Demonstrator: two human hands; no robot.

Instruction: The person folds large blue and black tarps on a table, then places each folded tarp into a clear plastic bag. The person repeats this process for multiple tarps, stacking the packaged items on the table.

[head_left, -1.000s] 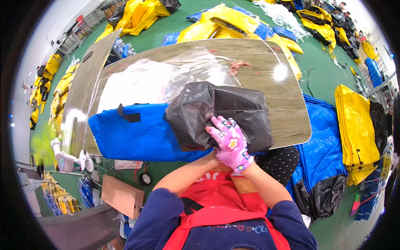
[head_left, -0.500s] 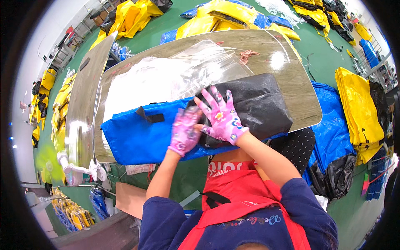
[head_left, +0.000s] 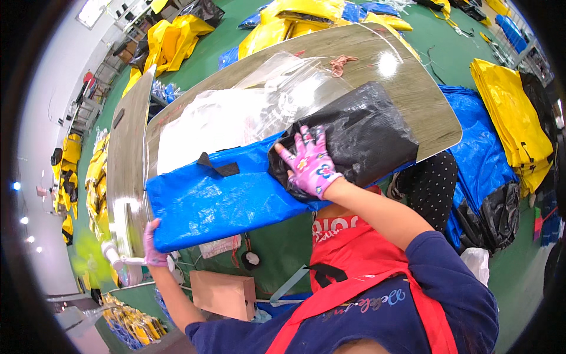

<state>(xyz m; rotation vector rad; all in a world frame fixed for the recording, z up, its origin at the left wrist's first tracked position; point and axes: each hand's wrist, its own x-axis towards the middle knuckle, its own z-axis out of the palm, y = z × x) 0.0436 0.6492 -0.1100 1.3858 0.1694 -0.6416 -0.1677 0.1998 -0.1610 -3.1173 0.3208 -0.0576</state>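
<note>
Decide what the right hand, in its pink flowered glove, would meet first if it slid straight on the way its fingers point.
Beyond the folded, glossy black plastic-looking sheet beneath it, the right hand would probably first meet the thin, clear plastic film, though depth is unclear.

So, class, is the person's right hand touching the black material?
Touching: the head view shows the gloved right hand spread palm-down directly on the black material, with creases around it.

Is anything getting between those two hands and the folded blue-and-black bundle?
Nothing visible, apart from the pink gloves: the right hand lies spread on the black section, and the left hand is right at the left end of the blue section.
</note>
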